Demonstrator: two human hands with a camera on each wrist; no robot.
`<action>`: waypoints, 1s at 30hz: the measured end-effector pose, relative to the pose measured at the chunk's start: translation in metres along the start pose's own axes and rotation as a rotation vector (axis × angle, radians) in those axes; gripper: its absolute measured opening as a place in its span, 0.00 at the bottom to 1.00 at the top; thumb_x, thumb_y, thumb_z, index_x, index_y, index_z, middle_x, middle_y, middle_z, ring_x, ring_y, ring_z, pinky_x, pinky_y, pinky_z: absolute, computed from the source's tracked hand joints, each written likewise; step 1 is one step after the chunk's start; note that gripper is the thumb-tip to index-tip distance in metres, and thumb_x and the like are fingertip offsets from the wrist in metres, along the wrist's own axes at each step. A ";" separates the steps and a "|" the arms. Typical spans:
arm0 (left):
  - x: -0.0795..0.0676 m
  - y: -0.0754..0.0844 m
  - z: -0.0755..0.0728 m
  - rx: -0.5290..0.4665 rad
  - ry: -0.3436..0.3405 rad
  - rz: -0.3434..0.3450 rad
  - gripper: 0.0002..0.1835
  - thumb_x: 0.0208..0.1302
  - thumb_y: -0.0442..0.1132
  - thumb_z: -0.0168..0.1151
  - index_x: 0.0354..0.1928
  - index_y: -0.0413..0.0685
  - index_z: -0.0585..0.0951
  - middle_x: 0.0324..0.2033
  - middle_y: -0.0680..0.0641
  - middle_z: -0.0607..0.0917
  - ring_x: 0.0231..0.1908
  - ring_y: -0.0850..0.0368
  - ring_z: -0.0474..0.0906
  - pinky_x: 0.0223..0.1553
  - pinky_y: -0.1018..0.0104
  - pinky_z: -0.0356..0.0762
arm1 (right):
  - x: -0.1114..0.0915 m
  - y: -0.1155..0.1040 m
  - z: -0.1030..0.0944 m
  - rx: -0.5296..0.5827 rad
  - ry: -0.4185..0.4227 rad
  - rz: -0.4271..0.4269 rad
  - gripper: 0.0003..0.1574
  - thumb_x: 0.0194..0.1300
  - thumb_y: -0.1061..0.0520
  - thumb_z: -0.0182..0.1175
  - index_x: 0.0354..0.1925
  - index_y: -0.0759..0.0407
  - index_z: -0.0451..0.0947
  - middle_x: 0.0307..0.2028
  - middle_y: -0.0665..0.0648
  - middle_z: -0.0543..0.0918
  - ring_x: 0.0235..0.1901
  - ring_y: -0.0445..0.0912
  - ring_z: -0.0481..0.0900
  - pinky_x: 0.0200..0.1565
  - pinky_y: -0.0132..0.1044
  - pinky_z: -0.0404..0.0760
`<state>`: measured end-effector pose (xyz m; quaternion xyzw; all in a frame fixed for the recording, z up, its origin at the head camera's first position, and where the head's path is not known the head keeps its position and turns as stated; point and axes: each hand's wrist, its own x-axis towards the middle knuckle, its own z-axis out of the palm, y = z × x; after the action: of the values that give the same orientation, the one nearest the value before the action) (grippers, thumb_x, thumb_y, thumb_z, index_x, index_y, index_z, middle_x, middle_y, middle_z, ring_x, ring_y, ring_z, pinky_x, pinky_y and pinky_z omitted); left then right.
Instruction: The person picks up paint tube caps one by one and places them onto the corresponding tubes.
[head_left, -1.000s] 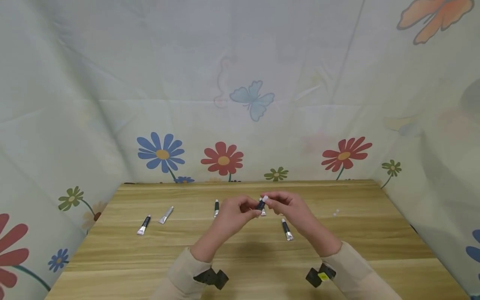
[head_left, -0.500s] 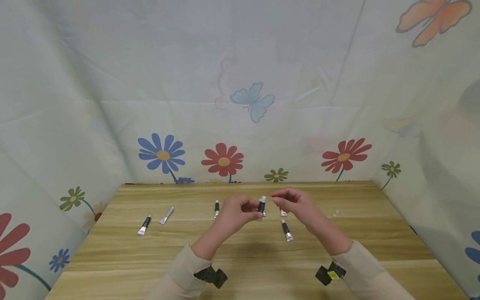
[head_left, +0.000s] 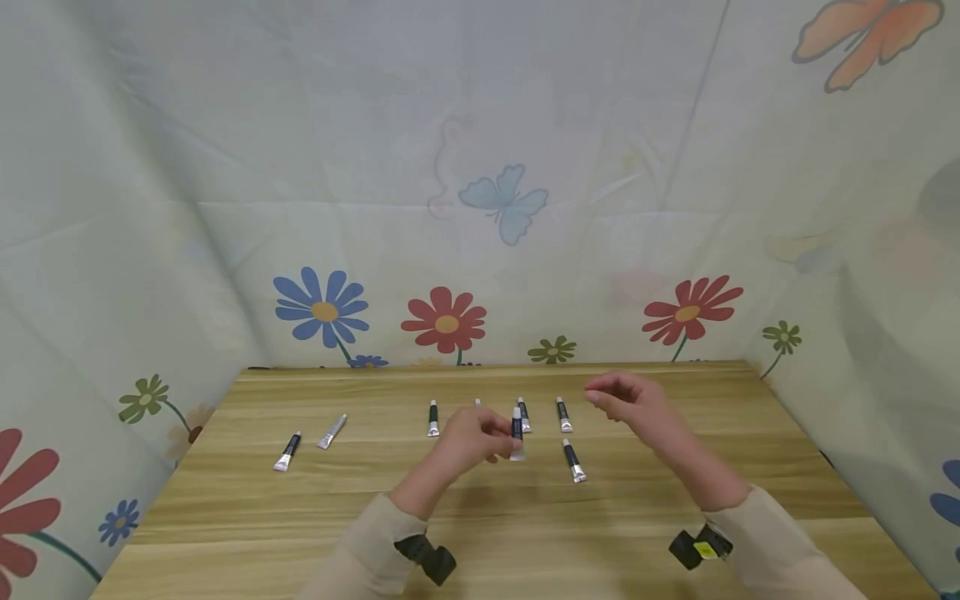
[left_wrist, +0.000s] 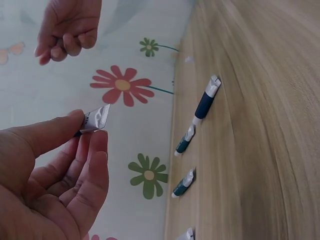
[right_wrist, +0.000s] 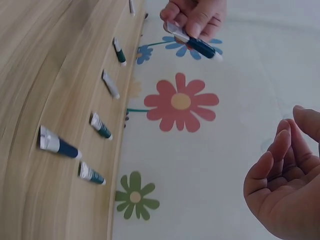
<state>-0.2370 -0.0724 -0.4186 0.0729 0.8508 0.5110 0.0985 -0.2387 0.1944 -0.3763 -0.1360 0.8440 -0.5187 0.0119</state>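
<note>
the left hand [head_left: 474,437] is pinching a slim, dark, white-capped tube [head_left: 517,427] with a silver end above the wooden table [head_left: 247,533]. right of that tube, the right hand [head_left: 628,402] is hovering, fingers loosely bent. beyond that tube, another dark, silver-ended tube [head_left: 564,413] is lying; farther, pale flower-printed cloth [head_left: 337,167] is hanging.
</note>
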 end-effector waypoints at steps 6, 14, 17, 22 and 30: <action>0.006 -0.008 0.008 0.015 -0.029 -0.045 0.09 0.63 0.40 0.73 0.39 0.42 0.87 0.32 0.47 0.90 0.30 0.59 0.85 0.36 0.62 0.86 | -0.004 0.011 -0.013 -0.028 0.046 0.040 0.22 0.75 0.49 0.60 0.56 0.64 0.79 0.39 0.50 0.80 0.37 0.42 0.75 0.38 0.30 0.78; 0.010 -0.015 0.019 0.014 -0.063 -0.077 0.08 0.63 0.39 0.73 0.36 0.41 0.89 0.29 0.47 0.89 0.27 0.59 0.83 0.34 0.63 0.85 | -0.010 0.026 -0.027 -0.074 0.108 0.071 0.24 0.76 0.47 0.59 0.57 0.66 0.78 0.38 0.47 0.80 0.37 0.41 0.75 0.39 0.30 0.79; 0.013 -0.019 0.023 0.021 -0.077 -0.097 0.07 0.64 0.40 0.72 0.35 0.42 0.88 0.28 0.48 0.88 0.26 0.58 0.83 0.32 0.65 0.83 | -0.011 0.031 -0.030 -0.083 0.122 0.094 0.26 0.76 0.46 0.59 0.58 0.66 0.78 0.39 0.49 0.81 0.38 0.41 0.75 0.39 0.30 0.79; 0.016 -0.026 0.028 0.051 -0.103 -0.111 0.08 0.66 0.40 0.71 0.32 0.42 0.88 0.25 0.48 0.89 0.25 0.57 0.83 0.26 0.69 0.75 | -0.012 0.041 -0.033 -0.071 0.137 0.098 0.26 0.76 0.48 0.59 0.58 0.68 0.77 0.38 0.47 0.81 0.37 0.41 0.76 0.39 0.29 0.79; 0.018 -0.032 0.037 0.056 -0.141 -0.112 0.10 0.67 0.38 0.69 0.29 0.40 0.88 0.20 0.48 0.87 0.19 0.62 0.75 0.22 0.72 0.71 | -0.018 0.056 -0.038 -0.072 0.168 0.139 0.26 0.76 0.48 0.59 0.58 0.69 0.77 0.38 0.46 0.81 0.35 0.36 0.75 0.40 0.27 0.79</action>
<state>-0.2463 -0.0519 -0.4650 0.0640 0.8584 0.4743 0.1845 -0.2400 0.2551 -0.4099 -0.0338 0.8675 -0.4955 -0.0278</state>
